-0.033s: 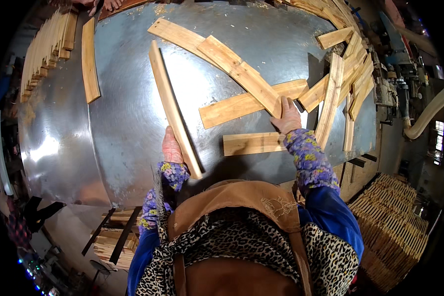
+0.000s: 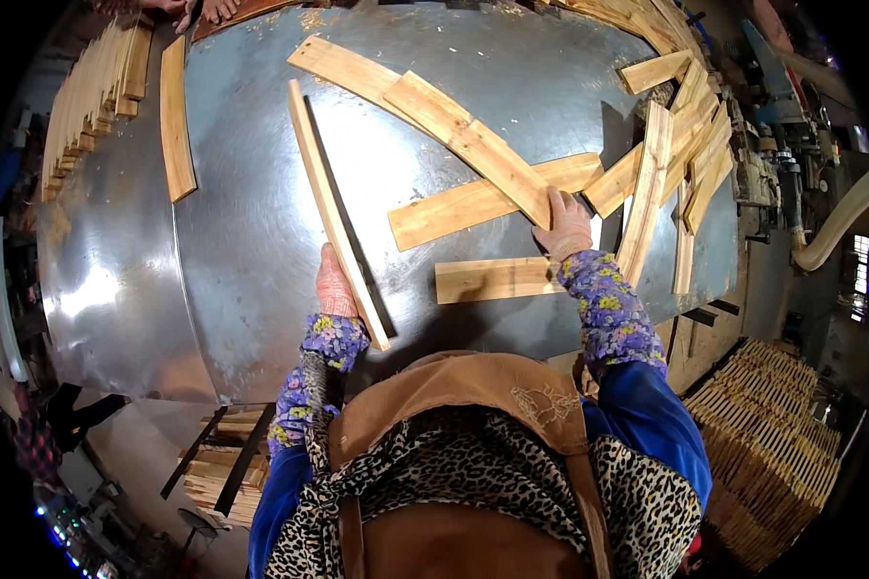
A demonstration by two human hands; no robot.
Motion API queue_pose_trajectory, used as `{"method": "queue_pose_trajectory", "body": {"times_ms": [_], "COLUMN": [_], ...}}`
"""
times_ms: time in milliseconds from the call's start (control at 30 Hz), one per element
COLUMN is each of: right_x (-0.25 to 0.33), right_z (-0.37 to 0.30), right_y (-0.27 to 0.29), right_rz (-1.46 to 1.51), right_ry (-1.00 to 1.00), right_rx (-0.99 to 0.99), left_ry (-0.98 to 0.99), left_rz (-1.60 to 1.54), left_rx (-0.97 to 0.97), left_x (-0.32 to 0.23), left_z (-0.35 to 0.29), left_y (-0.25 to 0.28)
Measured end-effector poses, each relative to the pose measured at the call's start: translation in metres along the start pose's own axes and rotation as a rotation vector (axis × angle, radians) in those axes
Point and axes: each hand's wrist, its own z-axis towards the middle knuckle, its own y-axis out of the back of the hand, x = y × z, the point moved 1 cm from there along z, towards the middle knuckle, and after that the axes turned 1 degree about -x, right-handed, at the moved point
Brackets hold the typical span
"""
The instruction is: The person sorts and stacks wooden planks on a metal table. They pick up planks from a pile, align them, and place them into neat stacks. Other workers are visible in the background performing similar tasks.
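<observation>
My left hand (image 2: pixel 335 282) is closed on the near part of a narrow wooden board (image 2: pixel 329 207), which is tilted up on its edge and throws a dark shadow to its right. My right hand (image 2: pixel 566 229) grips the near end of another wooden board (image 2: pixel 468 137), the thumb at its edge and the fingers on top. That board slants away to the far left, across a third board (image 2: pixel 434 214) and over a fourth (image 2: pixel 348 75). Close below my right hand lies a shorter board (image 2: pixel 492 281), its right end hidden by my wrist.
A metal-topped table (image 2: pixel 251 241) carries everything. To the right is a loose pile of boards (image 2: pixel 681 135); at far left stands a row of stacked boards (image 2: pixel 87 96) beside a single board (image 2: pixel 175 121). Another person's hands (image 2: pixel 208 10) show at the far edge. Stacked slats (image 2: pixel 763 434) stand lower right.
The board in my left hand has turned further onto its edge and now looks thinner. My right hand has shifted very slightly.
</observation>
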Motion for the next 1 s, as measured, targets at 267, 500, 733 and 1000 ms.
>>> {"method": "queue_pose_trajectory", "body": {"times_ms": [267, 500, 733, 1000], "right_x": [0.171, 0.16, 0.172, 0.143], "right_z": [-0.044, 0.108, 0.096, -0.064], "right_y": [-0.058, -0.025, 0.039, -0.051], "right_rz": [0.788, -0.178, 0.317, 0.167], "right_ry": [0.387, 0.357, 0.227, 0.864], "right_rx": [0.464, -0.32, 0.292, 0.183], "left_ry": [0.223, 0.459, 0.424, 0.388], "left_rz": [-0.143, -0.392, -0.507, -0.347], "left_rx": [0.056, 0.161, 0.416, 0.387], "left_x": [0.041, -0.017, -0.035, -0.011], "left_z": [-0.009, -0.011, -0.011, -0.02], "left_y": [-0.035, -0.031, -0.047, -0.051]}}
